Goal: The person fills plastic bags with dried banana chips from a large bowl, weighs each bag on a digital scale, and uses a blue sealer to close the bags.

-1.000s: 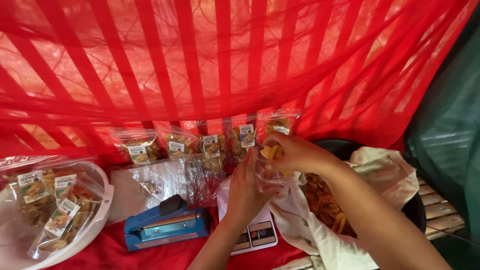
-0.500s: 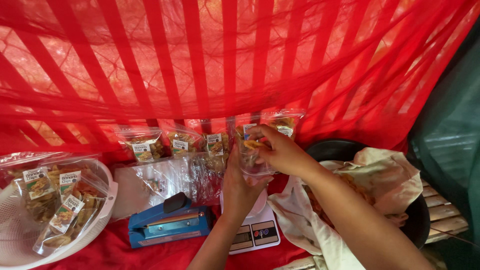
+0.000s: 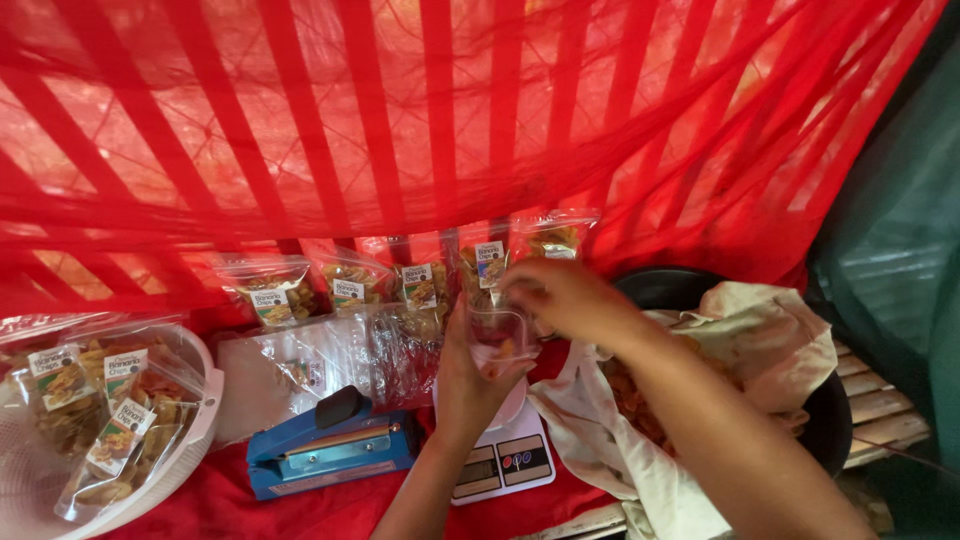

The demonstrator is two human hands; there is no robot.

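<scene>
Clear pouch (image 3: pixel 497 340) is now sitting lower than a second ago, gripped in the left hand (image 3: pixel 470 375) just above the white scale (image 3: pixel 500 455). Right hand (image 3: pixel 560 300) is pinching its rim from above. Packed chip bags (image 3: pixel 420 285) are crowding behind; the blue sealer (image 3: pixel 330 450) is hemming in the left; the black bowl (image 3: pixel 700 290) sits right. Open room is only toward the person.

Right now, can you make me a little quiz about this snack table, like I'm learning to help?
1. True or false: the left hand holds a clear bag above the white scale.
2. What colour is the sealing machine? A green, B blue, C yellow.
3. Fill in: the cloth with loose chips lies in a black ____.

Key: 1 true; 2 B; 3 bowl.
</scene>
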